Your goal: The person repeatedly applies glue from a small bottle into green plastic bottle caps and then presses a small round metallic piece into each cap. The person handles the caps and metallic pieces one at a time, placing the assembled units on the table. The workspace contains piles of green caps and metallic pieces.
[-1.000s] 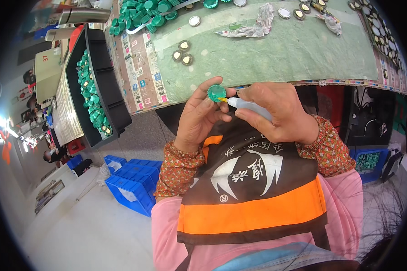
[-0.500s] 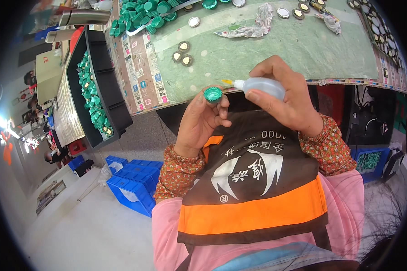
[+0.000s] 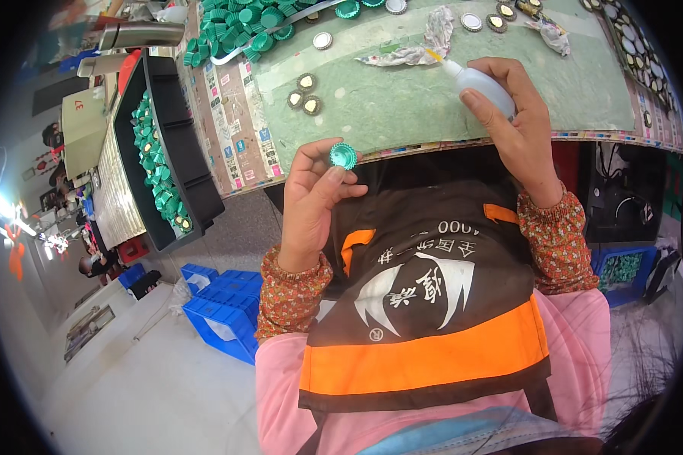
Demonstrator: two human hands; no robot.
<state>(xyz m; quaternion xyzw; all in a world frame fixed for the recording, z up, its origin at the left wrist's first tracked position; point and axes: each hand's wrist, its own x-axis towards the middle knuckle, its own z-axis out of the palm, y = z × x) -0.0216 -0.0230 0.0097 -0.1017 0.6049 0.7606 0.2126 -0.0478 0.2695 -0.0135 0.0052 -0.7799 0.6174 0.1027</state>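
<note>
My left hand [image 3: 316,189] pinches a green crimped bottle cap [image 3: 343,156] by its rim, the hollow side facing up. The cap is over the near edge of the green-covered table [image 3: 387,102]. Farther right and higher, my right hand [image 3: 514,114] is wrapped round a translucent squeeze bottle [image 3: 484,88] with a yellow nozzle tip. The tip points up and left, away from the cap, close to a crumpled rag [image 3: 413,54] lying on the table. Several caps with pale, cream-coloured middles [image 3: 305,82] lie left of the rag.
A heap of green caps [image 3: 244,23] fills the far left of the table. At the left stands a black bin [image 3: 176,144] with more caps. Silvery caps [image 3: 496,23] lie at the far right, near a tray of them [image 3: 645,61]. Blue crates [image 3: 224,311] stand on the floor.
The squeeze bottle has moved away from the cap, up and to the right, with my right hand. My left hand has shifted slightly left, still pinching the cap.
</note>
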